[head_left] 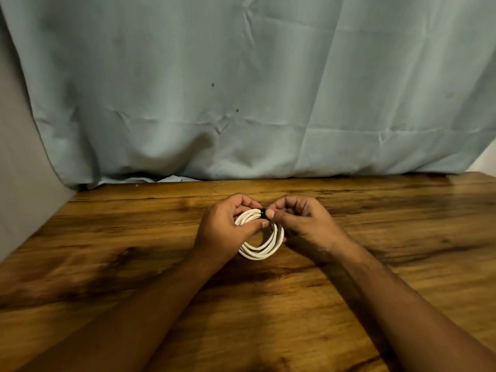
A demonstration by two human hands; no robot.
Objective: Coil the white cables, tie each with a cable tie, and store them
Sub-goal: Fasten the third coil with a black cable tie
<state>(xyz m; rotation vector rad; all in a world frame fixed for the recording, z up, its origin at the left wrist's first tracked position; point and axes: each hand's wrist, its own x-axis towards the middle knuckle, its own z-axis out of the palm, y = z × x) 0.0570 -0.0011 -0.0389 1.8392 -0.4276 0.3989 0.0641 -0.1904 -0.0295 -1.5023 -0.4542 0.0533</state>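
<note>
A white cable (261,249) wound into a small coil is held just above the wooden table (134,251), in the middle of the view. A black cable tie (263,212) wraps the top of the coil. My left hand (226,226) grips the coil's left side, thumb across the strands. My right hand (303,224) pinches the black tie between thumb and fingertips. Part of the coil is hidden behind both hands.
A pale blue-green cloth (241,89) hangs behind the table's far edge. A grey wall panel (18,170) stands at the left. No other cables or containers are in view.
</note>
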